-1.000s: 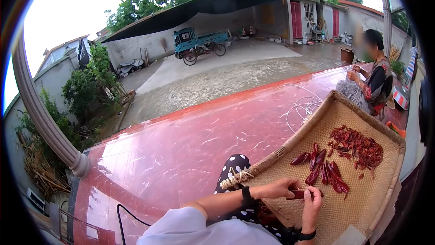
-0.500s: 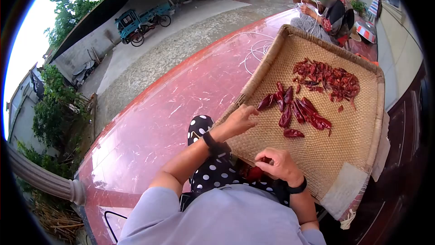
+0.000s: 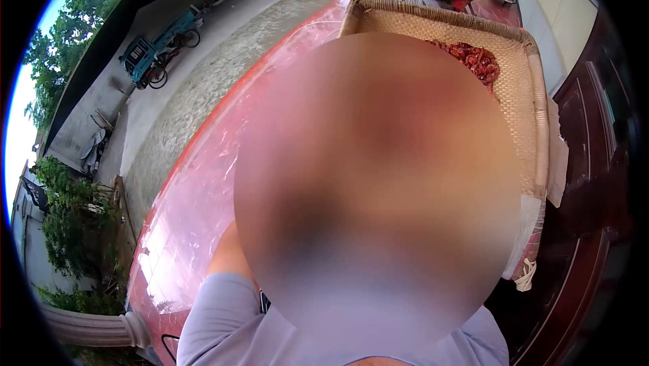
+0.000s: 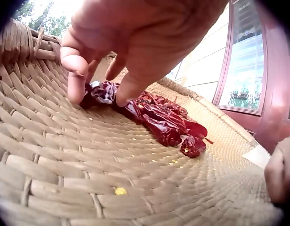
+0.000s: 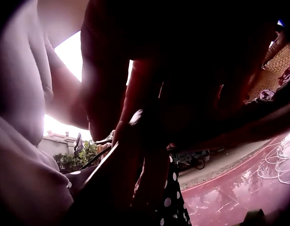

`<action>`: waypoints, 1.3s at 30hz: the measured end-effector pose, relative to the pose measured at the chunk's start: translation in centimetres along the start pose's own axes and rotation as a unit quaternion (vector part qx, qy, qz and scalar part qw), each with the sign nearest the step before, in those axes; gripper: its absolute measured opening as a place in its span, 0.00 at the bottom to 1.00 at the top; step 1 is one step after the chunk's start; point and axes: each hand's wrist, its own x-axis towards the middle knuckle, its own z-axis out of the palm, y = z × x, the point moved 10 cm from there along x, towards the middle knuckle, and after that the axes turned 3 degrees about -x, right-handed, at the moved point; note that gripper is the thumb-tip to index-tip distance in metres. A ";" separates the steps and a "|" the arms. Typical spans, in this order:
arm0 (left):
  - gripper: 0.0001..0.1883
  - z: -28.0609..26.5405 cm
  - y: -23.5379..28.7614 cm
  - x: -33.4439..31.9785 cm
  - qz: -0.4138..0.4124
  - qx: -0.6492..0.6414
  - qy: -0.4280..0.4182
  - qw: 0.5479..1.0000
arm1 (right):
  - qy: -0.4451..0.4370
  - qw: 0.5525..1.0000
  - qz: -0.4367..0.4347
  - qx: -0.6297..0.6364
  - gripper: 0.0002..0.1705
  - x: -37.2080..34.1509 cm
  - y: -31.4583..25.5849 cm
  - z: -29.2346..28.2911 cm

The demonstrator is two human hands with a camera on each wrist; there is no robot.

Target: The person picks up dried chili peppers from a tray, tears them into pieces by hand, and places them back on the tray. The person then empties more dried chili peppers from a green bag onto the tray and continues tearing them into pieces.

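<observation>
Glossy dark red between thumb and finger of the left hand [image 4: 140,40]: one dried chilli pod [image 4: 104,92], low on the woven wicker tray [image 4: 65,165]. Half a second back, reaching over the tray with nothing visible in hold; now down at the tray's surface, bent about half closed around the pod. Cannot tell how firmly. Probably means work moving to another whole pod, with more whole pods [image 4: 161,126] lying just behind and the shredded chilli heap [image 3: 478,63] apparently left alone. Of the right hand [image 4: 281,172], cannot judge openness or any hold: blurred over in the head view, too dark in the right wrist view. Can read no brand, label or writing, even on the blue cargo tricycle [image 3: 138,61].
</observation>
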 end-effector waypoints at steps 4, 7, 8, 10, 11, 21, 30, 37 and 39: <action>0.35 -0.3 0.2 0.1 -0.013 -0.029 -0.001 1.000 | -0.037 0.998 -0.036 -0.028 0.05 -0.4 -0.6 0.6; 0.29 -0.1 -1.2 -0.1 -0.026 -0.123 0.018 0.992 | -0.060 0.998 -0.013 -0.004 0.08 -0.7 -0.9 0.5; 0.27 -0.4 -1.2 -0.8 -0.003 -0.134 0.032 0.990 | -0.065 0.998 -0.008 0.005 0.08 -0.8 -0.9 0.6; 0.27 -1.5 -0.6 -2.3 0.002 -0.139 0.027 0.990 | -0.073 0.997 0.001 0.022 0.09 -1.1 -0.6 0.8; 0.26 -2.1 -0.2 -3.1 0.037 -0.130 0.046 0.990 | -0.077 0.997 0.014 0.008 0.10 -1.3 -0.5 0.8; 0.14 -1.8 4.5 -10.4 0.038 -0.321 -0.221 0.920 | 0.003 0.993 0.067 0.096 0.12 -1.5 0.5 -2.2; 0.11 -0.7 4.2 -15.2 -0.017 -0.364 -0.317 0.876 | 0.365 0.831 0.279 0.313 0.14 -6.2 9.0 -8.2; 0.12 -0.5 7.2 -17.1 0.135 -0.244 -0.328 0.903 | 0.453 0.768 0.266 0.366 0.15 -7.7 11.0 -8.6; 0.13 -0.7 7.6 -16.9 0.164 -0.218 -0.297 0.915 | 0.477 0.755 0.271 0.359 0.15 -8.2 11.0 -9.0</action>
